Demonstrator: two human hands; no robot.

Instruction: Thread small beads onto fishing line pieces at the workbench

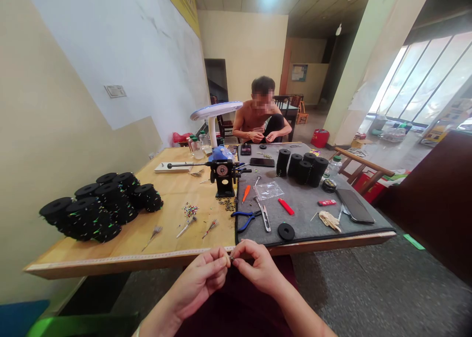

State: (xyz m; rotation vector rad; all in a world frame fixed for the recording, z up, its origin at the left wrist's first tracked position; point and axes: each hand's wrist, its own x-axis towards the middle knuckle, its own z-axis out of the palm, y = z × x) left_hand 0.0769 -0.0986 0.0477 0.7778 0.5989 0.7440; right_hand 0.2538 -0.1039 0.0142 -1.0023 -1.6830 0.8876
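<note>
My left hand (209, 273) and my right hand (256, 267) meet fingertip to fingertip just off the table's front edge. Both are closed in a pinch around a tiny dark piece (231, 259), too small to name. Just beyond them on the grey mat (217, 238) lie blue-handled pliers (245, 221), thread snips (265, 219) and a black foam disc (286, 231). On the bare wood to the left are a pile of coloured beads (191, 209), a pile of small brass-coloured parts (227, 204) and little bundles of fine wires or stems (210, 228).
Black foam spools with line ends (84, 214) crowd the table's left; more black spools (304, 167) stand at right. A hand-crank winder (223, 177) and lamp (216, 111) rise mid-table. A phone (354, 205) lies near the right edge. Another person (262, 115) sits opposite, hands together.
</note>
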